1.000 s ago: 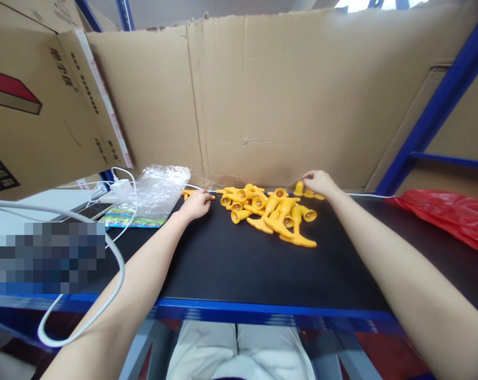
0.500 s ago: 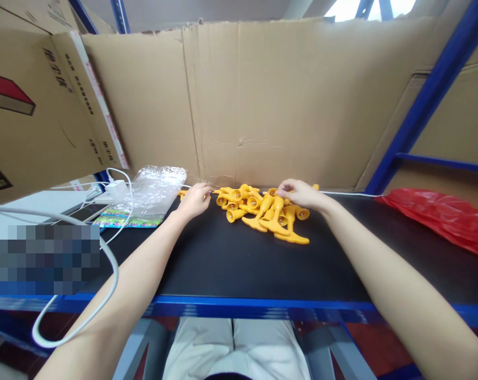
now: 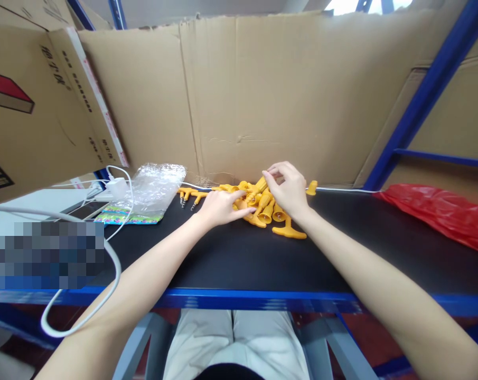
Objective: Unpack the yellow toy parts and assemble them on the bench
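Yellow plastic piece (image 3: 261, 183) pinched between thumb and fingers of the right hand (image 3: 288, 184), raised just above the back of the pile; its far end is hidden behind the fingers. Left hand (image 3: 223, 206) is spread at the pile's left edge, thumb apart from fingers; can't tell if the tips hold anything. Yellow pile (image 3: 266, 200) sits mid-table between the hands, bells and T-handles tangled. Main risk: pulling one out drags neighbours and the heap slides. One T-handle (image 3: 289, 232) lies out front, so a low sweep of the right wrist could knock it. Three corkscrews (image 3: 198, 195) lie left of the left hand, bare metal spirals toward the person; reaching back blind could prick a finger. Lone yellow cap (image 3: 312, 188) stands at the back beside the white cable (image 3: 347, 190); an elbow-out move could tip it. Further out: clear bag (image 3: 155, 182) left, red bag (image 3: 440, 214) right on the table (image 3: 246, 264). White cord loop (image 3: 119, 272) crosses the left forearm; snag risk if that arm pulls back fast.
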`<state>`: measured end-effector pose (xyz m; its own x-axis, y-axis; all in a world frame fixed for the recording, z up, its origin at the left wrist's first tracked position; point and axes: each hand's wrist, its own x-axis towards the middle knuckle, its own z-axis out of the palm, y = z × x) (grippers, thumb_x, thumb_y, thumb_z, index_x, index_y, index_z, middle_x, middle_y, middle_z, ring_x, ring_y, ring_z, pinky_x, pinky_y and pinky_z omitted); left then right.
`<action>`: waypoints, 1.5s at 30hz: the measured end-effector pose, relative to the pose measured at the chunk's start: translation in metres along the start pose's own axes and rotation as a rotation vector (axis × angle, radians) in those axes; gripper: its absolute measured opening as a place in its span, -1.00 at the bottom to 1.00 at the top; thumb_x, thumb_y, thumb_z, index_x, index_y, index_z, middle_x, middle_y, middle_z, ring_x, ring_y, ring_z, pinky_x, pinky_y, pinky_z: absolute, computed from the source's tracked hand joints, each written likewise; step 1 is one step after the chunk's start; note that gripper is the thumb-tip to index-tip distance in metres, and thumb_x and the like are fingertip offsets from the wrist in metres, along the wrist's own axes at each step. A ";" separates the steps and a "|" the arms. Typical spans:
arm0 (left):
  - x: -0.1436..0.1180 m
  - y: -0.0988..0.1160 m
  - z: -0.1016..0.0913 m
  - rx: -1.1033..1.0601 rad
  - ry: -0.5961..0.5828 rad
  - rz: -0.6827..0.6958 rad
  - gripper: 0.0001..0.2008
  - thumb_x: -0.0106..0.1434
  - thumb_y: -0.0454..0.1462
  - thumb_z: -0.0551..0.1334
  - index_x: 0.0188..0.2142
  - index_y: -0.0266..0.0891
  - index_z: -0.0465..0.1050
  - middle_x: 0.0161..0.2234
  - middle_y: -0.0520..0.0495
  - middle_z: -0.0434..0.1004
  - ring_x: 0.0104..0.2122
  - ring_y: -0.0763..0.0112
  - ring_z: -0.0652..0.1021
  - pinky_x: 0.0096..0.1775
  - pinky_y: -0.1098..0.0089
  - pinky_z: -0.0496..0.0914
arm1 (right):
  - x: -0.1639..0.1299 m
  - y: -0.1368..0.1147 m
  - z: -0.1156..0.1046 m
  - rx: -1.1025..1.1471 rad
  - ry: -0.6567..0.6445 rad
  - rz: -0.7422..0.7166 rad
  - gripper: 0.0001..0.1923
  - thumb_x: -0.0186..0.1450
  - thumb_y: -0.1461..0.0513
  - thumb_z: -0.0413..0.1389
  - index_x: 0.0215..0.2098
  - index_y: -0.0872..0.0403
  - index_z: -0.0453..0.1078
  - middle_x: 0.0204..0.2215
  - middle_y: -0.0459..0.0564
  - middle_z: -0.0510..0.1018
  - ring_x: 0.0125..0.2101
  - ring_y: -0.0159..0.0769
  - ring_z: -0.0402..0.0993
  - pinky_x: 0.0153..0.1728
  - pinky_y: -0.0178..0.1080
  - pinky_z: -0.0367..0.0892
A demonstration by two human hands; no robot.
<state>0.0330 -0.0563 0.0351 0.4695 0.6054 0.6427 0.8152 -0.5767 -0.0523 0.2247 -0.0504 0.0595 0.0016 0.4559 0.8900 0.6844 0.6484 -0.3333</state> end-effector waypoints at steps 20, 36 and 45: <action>0.005 -0.022 -0.006 0.149 0.071 -0.176 -0.66 0.31 -0.20 0.01 0.04 -0.18 0.28 -0.16 -0.17 0.42 -0.30 0.28 0.53 -0.37 0.37 0.38 | 0.009 0.019 -0.005 0.604 -0.533 0.421 -0.61 0.13 -0.03 0.16 -0.21 0.05 0.33 -0.25 0.06 0.52 -0.31 -0.24 0.50 -0.16 -0.06 0.41; 0.007 -0.038 0.000 -0.080 0.011 -0.114 -0.73 0.26 -0.21 0.06 -0.06 -0.19 0.30 -0.17 -0.11 0.45 -0.23 0.32 0.49 -0.18 0.31 0.36 | 0.009 0.021 -0.015 0.019 -0.530 -0.401 -0.69 0.29 0.29 -0.09 0.00 0.05 0.24 -0.05 0.14 0.34 -0.02 -0.18 0.29 -0.02 -0.05 0.26; 0.005 -0.027 -0.004 0.054 -0.102 -0.109 -0.67 0.27 -0.18 0.06 0.01 -0.18 0.28 -0.12 -0.14 0.44 -0.19 0.27 0.50 -0.25 0.35 0.34 | -0.005 0.014 0.001 -0.303 -0.568 -0.428 -0.70 0.33 0.26 -0.09 0.00 0.10 0.30 -0.17 0.09 0.49 -0.12 -0.17 0.38 0.08 0.04 0.09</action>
<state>0.0118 -0.0400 0.0430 0.4070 0.7172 0.5657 0.8791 -0.4757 -0.0295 0.2337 -0.0431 0.0506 -0.6260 0.4993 0.5991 0.7114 0.6803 0.1763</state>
